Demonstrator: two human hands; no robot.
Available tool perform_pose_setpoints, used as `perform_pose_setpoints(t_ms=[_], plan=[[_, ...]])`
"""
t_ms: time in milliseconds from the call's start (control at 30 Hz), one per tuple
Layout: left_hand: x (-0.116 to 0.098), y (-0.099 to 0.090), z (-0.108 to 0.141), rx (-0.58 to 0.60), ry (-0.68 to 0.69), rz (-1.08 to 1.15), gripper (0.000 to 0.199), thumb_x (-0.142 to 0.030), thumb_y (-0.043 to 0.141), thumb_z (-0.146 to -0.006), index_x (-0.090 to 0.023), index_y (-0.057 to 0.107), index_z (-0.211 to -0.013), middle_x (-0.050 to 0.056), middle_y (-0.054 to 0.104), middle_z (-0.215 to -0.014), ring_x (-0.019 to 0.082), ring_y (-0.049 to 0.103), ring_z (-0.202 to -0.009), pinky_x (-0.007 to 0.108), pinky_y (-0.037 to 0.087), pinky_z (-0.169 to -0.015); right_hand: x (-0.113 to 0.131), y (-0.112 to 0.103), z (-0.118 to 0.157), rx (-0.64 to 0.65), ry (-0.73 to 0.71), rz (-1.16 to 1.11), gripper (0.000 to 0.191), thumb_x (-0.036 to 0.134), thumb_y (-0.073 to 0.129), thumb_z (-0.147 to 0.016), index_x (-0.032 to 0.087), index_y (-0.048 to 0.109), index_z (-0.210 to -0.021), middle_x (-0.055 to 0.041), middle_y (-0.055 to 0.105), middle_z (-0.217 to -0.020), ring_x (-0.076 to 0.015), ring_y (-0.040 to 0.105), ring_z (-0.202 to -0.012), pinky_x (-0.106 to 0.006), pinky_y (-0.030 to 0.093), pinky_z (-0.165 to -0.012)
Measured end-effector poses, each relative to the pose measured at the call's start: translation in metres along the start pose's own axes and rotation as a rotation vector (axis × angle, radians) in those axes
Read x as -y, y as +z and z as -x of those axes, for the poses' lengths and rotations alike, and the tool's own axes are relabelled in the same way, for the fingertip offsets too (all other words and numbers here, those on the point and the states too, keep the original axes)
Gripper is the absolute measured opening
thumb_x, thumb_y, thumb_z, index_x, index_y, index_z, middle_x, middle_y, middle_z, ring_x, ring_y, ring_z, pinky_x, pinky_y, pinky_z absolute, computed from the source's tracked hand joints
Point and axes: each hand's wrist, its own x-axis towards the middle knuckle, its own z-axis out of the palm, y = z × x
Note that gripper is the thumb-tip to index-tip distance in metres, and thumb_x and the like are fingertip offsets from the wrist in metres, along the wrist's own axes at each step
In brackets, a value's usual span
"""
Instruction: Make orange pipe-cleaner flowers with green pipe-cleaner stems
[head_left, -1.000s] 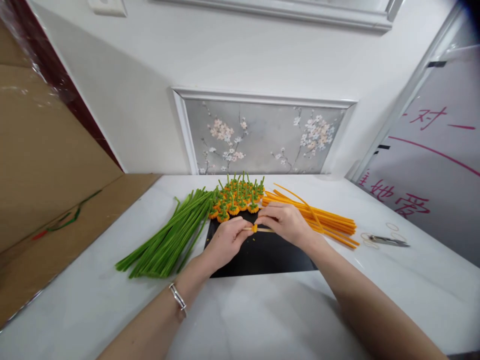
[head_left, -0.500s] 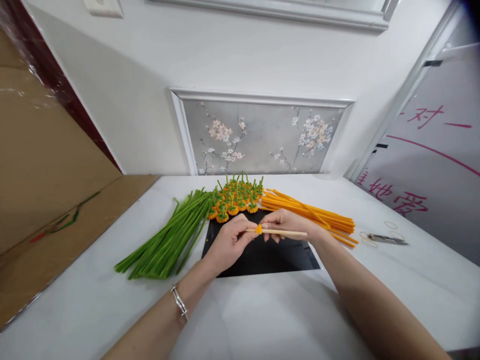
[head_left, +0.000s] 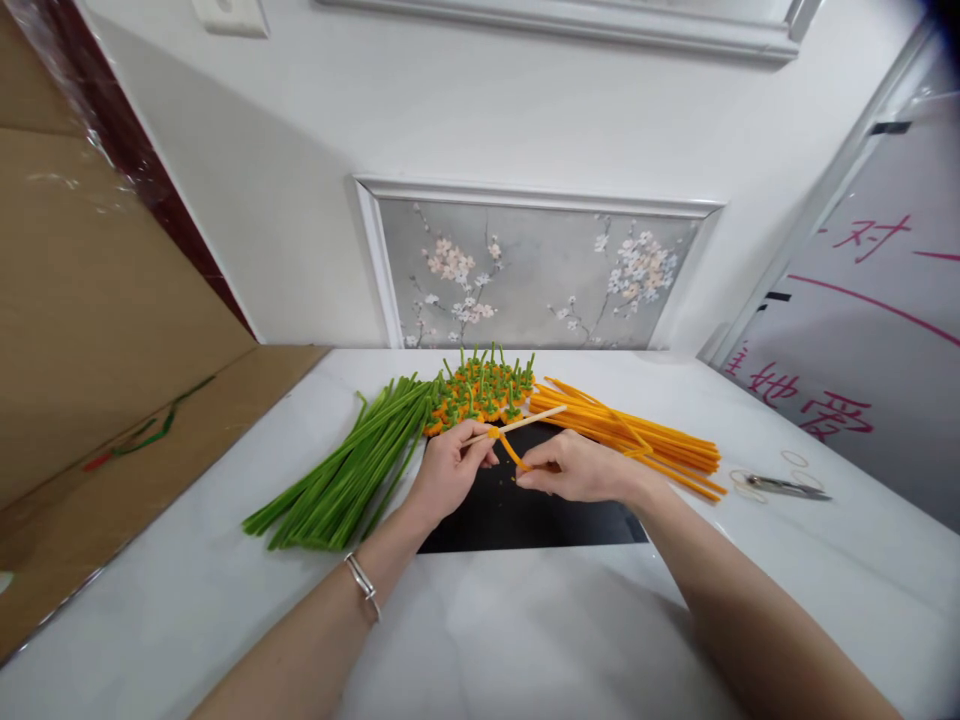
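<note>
- White bench (head_left: 487,640) carries a black mat (head_left: 532,520).
- Left hand (head_left: 447,474) pinches a wooden stick (head_left: 541,416) above the mat.
- Right hand (head_left: 586,467) grips one end of an orange fuzzy strip (head_left: 511,451) looped round the stick.

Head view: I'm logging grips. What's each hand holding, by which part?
The left hand pinches the wooden stick by its left portion; the right hand pinches the orange pipe cleaner by its unwound part.

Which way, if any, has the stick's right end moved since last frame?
Yes: judged against the floral panel, the right end of the stick has moved left and up-frame, toward it.
</note>
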Motion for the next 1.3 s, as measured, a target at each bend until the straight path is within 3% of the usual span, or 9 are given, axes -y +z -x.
perform_pose_setpoints(t_ms=[67,233,433,667,833,1067,1300], plan=[[0.002,-0.003,-0.002,0.008,-0.007,-0.028,0.017,-0.028,0.051,-0.086,-0.016,0.062,-0.085,-0.001,0.061,-0.065,0.013,0.059,-0.062,0.023,0.047,-0.064,0.007,-0.003,0.002,-0.055,-0.017,0.120,0.026,0.029,0.057,-0.085,0.019,0.060,-0.062,0.0039,0.053,-0.055,-0.0083,0.042,-0.050,-0.022,0.027,-0.050],[0.004,-0.006,-0.002,0.056,-0.004,-0.144,0.019,-0.028,0.050,-0.088,-0.017,0.064,-0.093,-0.002,0.063,-0.063,0.013,0.060,-0.061,0.022,0.046,-0.063,0.015,-0.007,0.003,-0.211,-0.104,0.278,0.023,0.026,0.053,-0.089,0.020,0.063,-0.069,-0.0018,0.063,-0.071,-0.0135,0.054,-0.067,-0.025,0.034,-0.061],[0.007,-0.001,0.001,0.122,0.108,-0.302,0.018,-0.020,0.050,-0.088,-0.018,0.066,-0.094,-0.001,0.066,-0.069,0.012,0.061,-0.061,0.022,0.045,-0.064,0.007,-0.004,0.001,-0.330,-0.168,0.225,0.018,0.027,0.052,-0.092,0.021,0.067,-0.087,-0.0025,0.068,-0.085,-0.0145,0.060,-0.078,-0.024,0.043,-0.069],[0.001,0.005,0.005,0.239,0.247,-0.338,0.018,-0.016,0.050,-0.088,-0.016,0.067,-0.094,0.003,0.067,-0.081,0.013,0.061,-0.071,0.022,0.045,-0.067,-0.003,-0.005,-0.003,-0.415,-0.116,0.175,0.015,0.028,0.056,-0.090,0.022,0.069,-0.089,-0.0024,0.068,-0.085,-0.0141,0.062,-0.078,-0.024,0.046,-0.071],[-0.008,0.006,0.007,0.299,0.244,-0.263,0.018,-0.012,0.050,-0.087,-0.015,0.067,-0.090,0.000,0.061,-0.072,0.010,0.057,-0.062,0.020,0.043,-0.062,-0.012,-0.009,-0.002,-0.396,-0.022,0.082,0.015,0.031,0.060,-0.087,0.023,0.071,-0.084,-0.0016,0.069,-0.083,-0.0153,0.063,-0.077,-0.026,0.047,-0.071],[-0.013,0.007,0.007,0.246,0.208,-0.096,0.016,-0.015,0.051,-0.086,-0.015,0.068,-0.087,0.001,0.060,-0.071,0.010,0.056,-0.063,0.021,0.044,-0.064,-0.024,-0.010,-0.002,-0.226,0.043,-0.075,0.026,0.036,0.053,-0.089,0.019,0.068,-0.075,0.0016,0.061,-0.062,-0.0109,0.054,-0.058,-0.022,0.040,-0.057],[-0.014,0.001,0.005,0.050,0.124,-0.137,0.019,-0.024,0.052,-0.086,-0.016,0.066,-0.095,0.002,0.068,-0.081,0.014,0.062,-0.073,0.022,0.047,-0.066,-0.019,0.002,-0.005,-0.118,0.010,-0.129,0.029,0.026,0.048,-0.091,0.016,0.058,-0.066,0.0014,0.059,-0.061,-0.0092,0.051,-0.057,-0.020,0.037,-0.058]])
